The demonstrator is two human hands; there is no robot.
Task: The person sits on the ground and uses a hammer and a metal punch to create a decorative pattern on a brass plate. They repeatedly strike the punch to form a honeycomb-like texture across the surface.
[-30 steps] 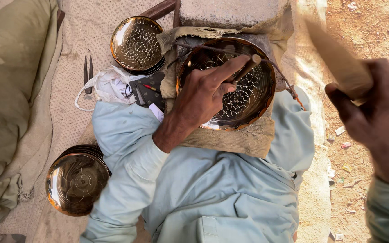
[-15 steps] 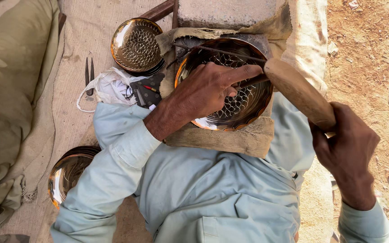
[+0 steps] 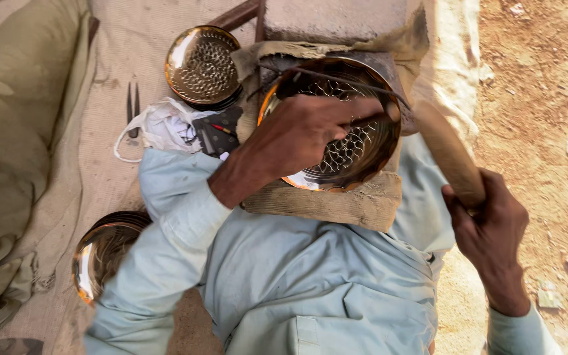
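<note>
Hard daylight washes the sandy ground (image 3: 540,98) at right nearly pale, while glare flashes off the rim of the brass dish (image 3: 200,66). The wooden mallet (image 3: 448,154) is smeared by motion blur; cloth at left lies in softer shade.

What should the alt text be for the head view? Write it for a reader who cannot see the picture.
Seen from above, a person's left hand holds a thin tool inside a perforated brass bowl on a cloth-padded block, while the right hand grips a wooden mallet beside it. A second perforated bowl, a white bag and stacked bowls lie on the mat.
</note>
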